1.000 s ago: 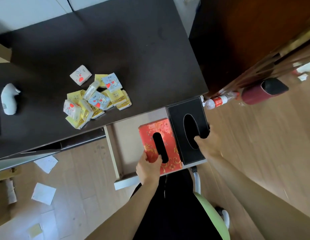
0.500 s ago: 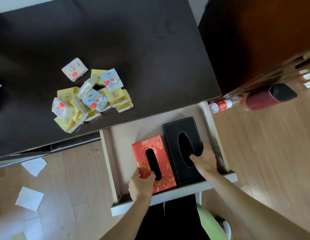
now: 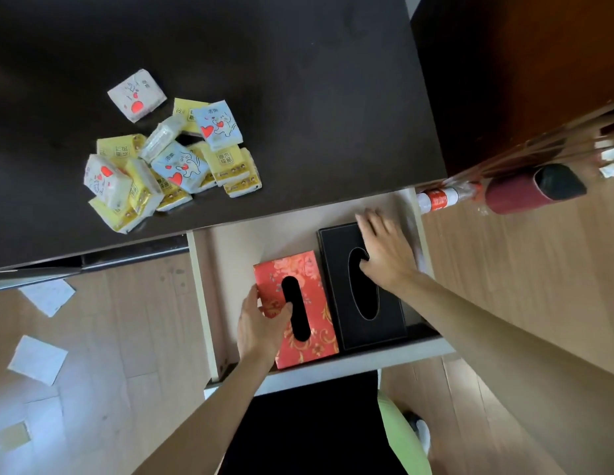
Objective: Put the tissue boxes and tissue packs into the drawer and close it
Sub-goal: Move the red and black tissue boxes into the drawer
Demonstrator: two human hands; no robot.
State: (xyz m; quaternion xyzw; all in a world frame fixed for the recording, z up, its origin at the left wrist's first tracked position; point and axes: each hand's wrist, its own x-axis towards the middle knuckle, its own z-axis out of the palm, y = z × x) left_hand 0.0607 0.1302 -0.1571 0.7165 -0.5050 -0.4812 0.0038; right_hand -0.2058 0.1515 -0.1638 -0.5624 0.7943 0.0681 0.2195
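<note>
The red tissue box (image 3: 300,308), patterned with gold and pink flowers and cut with a dark oval slot, lies flat in the open drawer (image 3: 209,296) just below the centre of the frame. The black tissue box (image 3: 360,296) lies touching it on the right, its own oval opening facing up. Both sit toward the drawer's near front rail.

The left hand (image 3: 261,325) grips the red box at its lower left corner, thumb on the top face beside the slot and fingers curled round the left edge. The right hand (image 3: 384,248) rests flat and spread on the far right part of the black box, thumb at the rim of the oval, fingers reaching past the box's upper edge; it presses rather than grips.

On the dark tabletop (image 3: 298,97), in the upper left of the frame, the tissue packs (image 3: 172,156) lie in a loose heap, yellow, pale blue and white ones overlapping, well apart from the drawer.

A plastic bottle (image 3: 439,200) with a red label lies at the right, just beyond the drawer's far corner. Scraps of paper (image 3: 38,358) lie on the wooden floor at the lower left.
</note>
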